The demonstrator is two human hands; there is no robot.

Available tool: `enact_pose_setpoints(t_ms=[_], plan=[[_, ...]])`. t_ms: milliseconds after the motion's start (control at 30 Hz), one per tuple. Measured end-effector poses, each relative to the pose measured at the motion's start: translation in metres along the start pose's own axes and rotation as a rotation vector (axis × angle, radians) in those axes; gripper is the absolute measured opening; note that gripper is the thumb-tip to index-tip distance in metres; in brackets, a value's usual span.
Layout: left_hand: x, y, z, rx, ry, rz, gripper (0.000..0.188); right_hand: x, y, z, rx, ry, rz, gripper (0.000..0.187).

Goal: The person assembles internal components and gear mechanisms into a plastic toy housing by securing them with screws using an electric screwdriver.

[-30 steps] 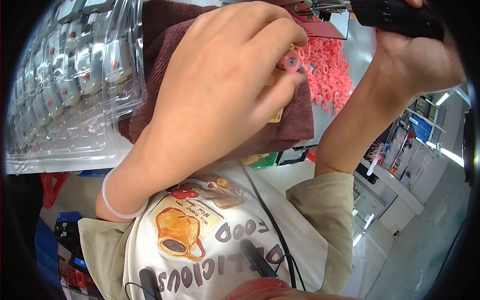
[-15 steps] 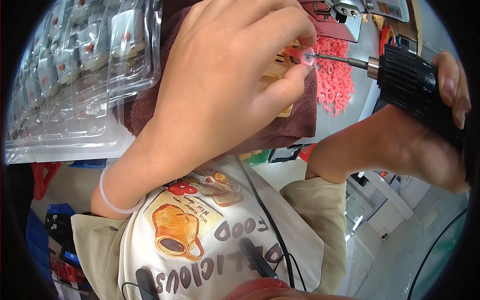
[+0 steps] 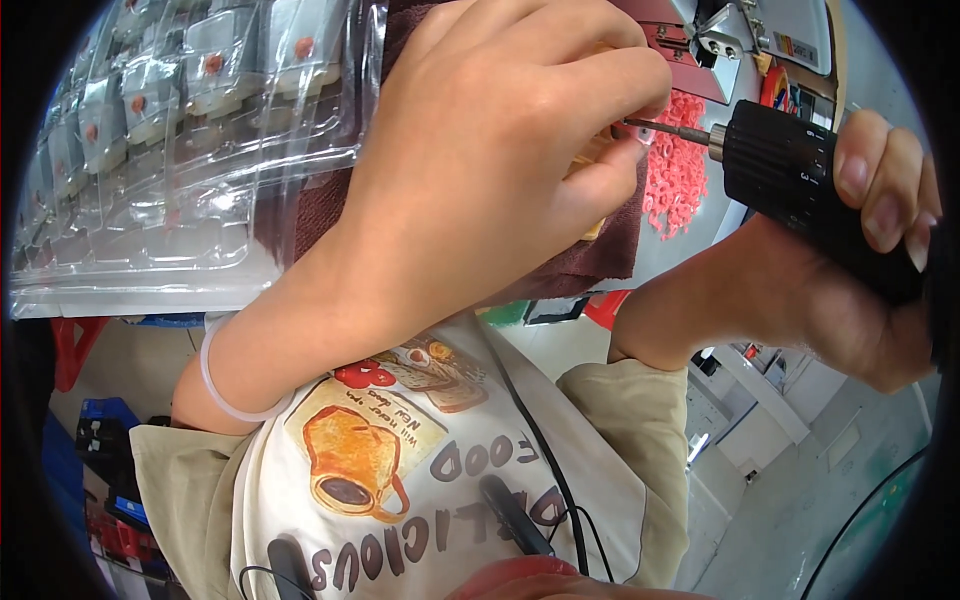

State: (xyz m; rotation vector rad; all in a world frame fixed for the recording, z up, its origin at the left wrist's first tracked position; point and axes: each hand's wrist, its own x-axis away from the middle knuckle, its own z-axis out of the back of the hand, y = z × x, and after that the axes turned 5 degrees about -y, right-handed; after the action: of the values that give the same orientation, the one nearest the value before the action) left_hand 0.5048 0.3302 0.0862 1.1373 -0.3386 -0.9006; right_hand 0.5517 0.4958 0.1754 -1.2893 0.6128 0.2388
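Note:
My right hand (image 3: 880, 185) is wrapped around a black electric screwdriver (image 3: 785, 160), held nearly level with its bit pointing left. The bit's tip reaches in between the thumb and index finger of my left hand (image 3: 500, 160). Those fingers are closed in a pinch on a small pink plastic piece (image 3: 645, 134), of which only an edge shows. Beneath my left hand, bits of a yellow plastic part (image 3: 590, 156) show on a brown towel (image 3: 612, 250); the hand covers most of it. The screw at the tip is hidden now.
A heap of small pink pieces (image 3: 678, 185) lies on the table right of the towel. Behind it stands a red plate (image 3: 690, 62) with a metal clamp (image 3: 718, 42). Clear plastic trays (image 3: 150, 280) holding several pale parts with orange-red dots are at the left.
The screwdriver has shifted left and its tip has gone in between my left fingers. My left hand has moved slightly right, and the pink piece is now mostly covered.

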Motion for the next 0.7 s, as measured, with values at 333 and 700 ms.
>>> enact_pose_setpoints(t_ms=[333,700], plan=[[0.003,-0.006,0.002,0.033,0.006,0.002,0.041,-0.005,-0.007,0.000,0.030,-0.029,0.012,0.013],[0.017,-0.013,0.012,0.069,0.015,-0.004,0.042,-0.005,-0.011,-0.026,0.067,-0.061,0.033,0.012]])
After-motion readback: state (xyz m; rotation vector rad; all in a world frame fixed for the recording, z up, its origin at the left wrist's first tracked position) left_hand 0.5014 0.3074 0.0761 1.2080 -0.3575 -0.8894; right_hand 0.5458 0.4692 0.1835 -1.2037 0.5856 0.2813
